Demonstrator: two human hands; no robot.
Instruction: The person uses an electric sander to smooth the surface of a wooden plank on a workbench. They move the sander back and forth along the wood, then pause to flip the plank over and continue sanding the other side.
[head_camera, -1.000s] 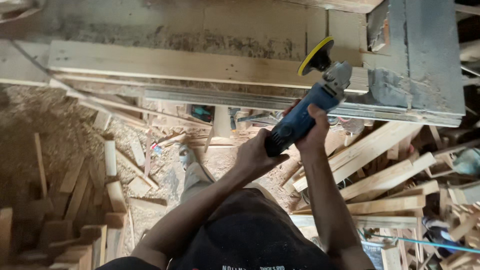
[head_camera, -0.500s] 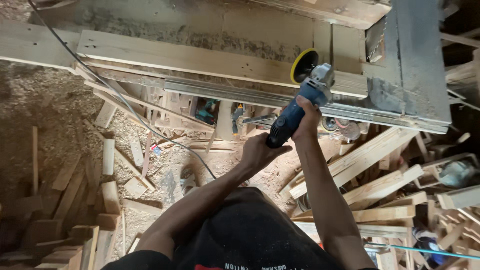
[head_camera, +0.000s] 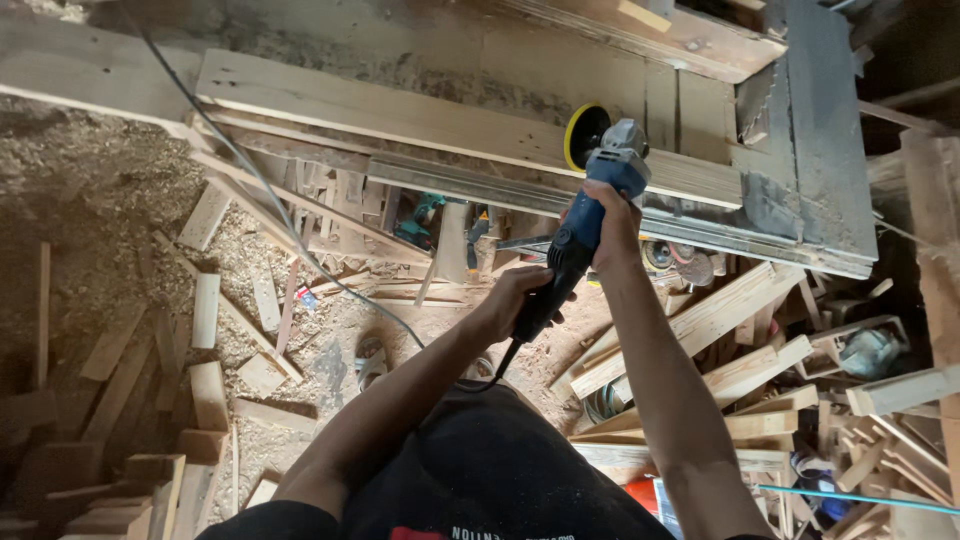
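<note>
Between both hands (head_camera: 515, 297) (head_camera: 610, 225), blue grinder (head_camera: 580, 225), over plank (head_camera: 400, 115)

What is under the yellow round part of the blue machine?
A long pale wooden plank lies under the yellow disc. The disc hides the spot it covers.

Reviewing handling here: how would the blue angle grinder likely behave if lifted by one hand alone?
The blue angle grinder is rigid, and probably nose-heavy: its metal head and yellow-rimmed pad sit at the far end. The left hand and right hand both grip it, suggesting notable weight. Its black cord trails slack and might tug.
</note>
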